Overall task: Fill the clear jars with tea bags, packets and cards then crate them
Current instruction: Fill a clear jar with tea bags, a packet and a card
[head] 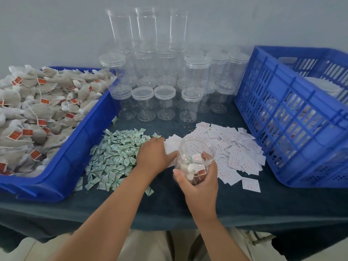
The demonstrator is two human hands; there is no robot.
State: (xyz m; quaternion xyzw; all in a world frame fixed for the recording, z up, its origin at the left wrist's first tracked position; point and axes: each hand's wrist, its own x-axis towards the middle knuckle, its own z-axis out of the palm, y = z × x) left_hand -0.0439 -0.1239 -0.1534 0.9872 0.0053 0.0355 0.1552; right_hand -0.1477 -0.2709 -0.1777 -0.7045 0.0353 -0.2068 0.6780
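Note:
My right hand (pixel 200 182) grips an open clear jar (pixel 194 153), tilted toward me, with tea bags and a card inside. My left hand (pixel 153 155) lies palm down on the right edge of the heap of small green-and-white packets (pixel 113 157); its fingertips are among the packets and I cannot see whether they pinch one. A pile of white cards with red print (pixel 237 147) lies just right of the jar. Tea bags with red tags (pixel 37 110) fill the shallow blue tray (pixel 75 159) at the left.
Several empty lidded clear jars (pixel 165 95) stand stacked against the back wall. A tall blue slatted crate (pixel 293 117) with filled jars inside stands at the right. A dark cloth (pixel 169 208) covers the table to its front edge.

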